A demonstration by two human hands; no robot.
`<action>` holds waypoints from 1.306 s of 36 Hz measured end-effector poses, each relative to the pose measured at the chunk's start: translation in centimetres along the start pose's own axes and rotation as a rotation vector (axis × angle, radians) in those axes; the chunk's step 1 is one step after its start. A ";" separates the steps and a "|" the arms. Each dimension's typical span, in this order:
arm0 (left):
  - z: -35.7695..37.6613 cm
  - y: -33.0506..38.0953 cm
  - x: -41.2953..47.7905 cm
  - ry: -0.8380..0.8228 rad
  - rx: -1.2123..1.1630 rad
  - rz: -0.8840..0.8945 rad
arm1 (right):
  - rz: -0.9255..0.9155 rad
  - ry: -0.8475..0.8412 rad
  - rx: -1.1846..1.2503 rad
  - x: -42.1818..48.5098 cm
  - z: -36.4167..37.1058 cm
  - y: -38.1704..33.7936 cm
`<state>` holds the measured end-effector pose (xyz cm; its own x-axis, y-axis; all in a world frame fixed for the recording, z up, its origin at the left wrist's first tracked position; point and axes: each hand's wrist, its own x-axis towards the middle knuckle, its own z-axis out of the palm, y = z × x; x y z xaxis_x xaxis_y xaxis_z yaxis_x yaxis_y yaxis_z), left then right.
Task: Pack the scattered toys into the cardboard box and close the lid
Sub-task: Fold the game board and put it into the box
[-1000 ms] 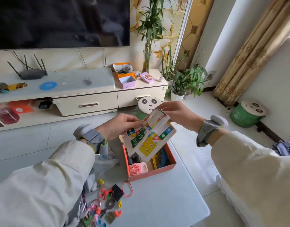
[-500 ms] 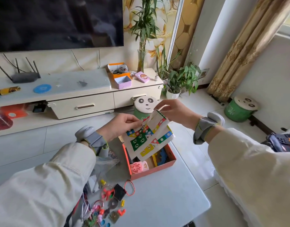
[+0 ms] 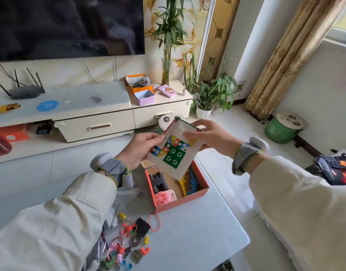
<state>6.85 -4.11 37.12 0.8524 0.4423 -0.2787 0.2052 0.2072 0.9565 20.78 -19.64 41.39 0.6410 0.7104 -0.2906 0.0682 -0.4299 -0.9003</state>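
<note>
Box point(image 3: 180, 201) is part-filled; my left hand point(image 3: 139, 151) and right hand point(image 3: 211, 137) grip the board point(image 3: 174, 155) above it, while toys point(image 3: 133, 237) on the table point(image 3: 197, 231) and closing remain.

On my monitor I saw baggy, creased cream sleeves, the left sleeve point(image 3: 60, 218) and the right sleeve point(image 3: 297, 202). Behind the left hand point(image 3: 138, 148) sat a grey strapped left wristband point(image 3: 114, 170) with yellow-green piping and a rounded pale pod; behind the right hand point(image 3: 211, 137), a matching right wristband point(image 3: 246, 158).

Colourful game board point(image 3: 173, 156) over cardboard box point(image 3: 181, 201)
</note>
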 end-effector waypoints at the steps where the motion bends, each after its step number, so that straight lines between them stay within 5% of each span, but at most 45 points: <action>1: 0.1 0.1 0.0 -0.025 -0.036 -0.012 | -0.005 0.058 0.039 0.2 0.0 0.2; 6: 0.6 0.5 0.0 -0.141 -0.230 -0.041 | 0.041 0.080 0.228 1.0 -0.8 0.8; 11: 1.3 0.6 0.6 -0.140 -0.111 0.001 | -0.249 0.097 -0.352 0.7 -1.2 1.0; 15: 1.8 0.6 0.8 -0.147 -0.100 0.029 | -0.299 -0.077 -0.453 -0.2 -0.2 0.3; 20: 3.4 0.7 2.2 -0.038 -0.004 0.105 | -0.347 -0.005 -0.516 0.9 -0.3 1.6; 32: 5.0 -2.3 5.8 0.067 0.071 0.019 | -0.167 -0.028 -0.424 4.9 -3.2 5.1; 38: 5.3 -8.5 10.6 0.254 -0.077 -0.075 | 0.166 -0.149 0.189 9.7 -3.3 11.2; 47: 4.3 -24.7 19.0 0.513 0.218 -0.167 | 0.335 0.021 -0.012 20.2 0.6 26.6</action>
<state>20.07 -4.56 8.60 0.4690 0.7967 -0.3812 0.4576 0.1500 0.8764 35.10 -16.36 11.37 0.6448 0.5167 -0.5632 -0.1405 -0.6442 -0.7519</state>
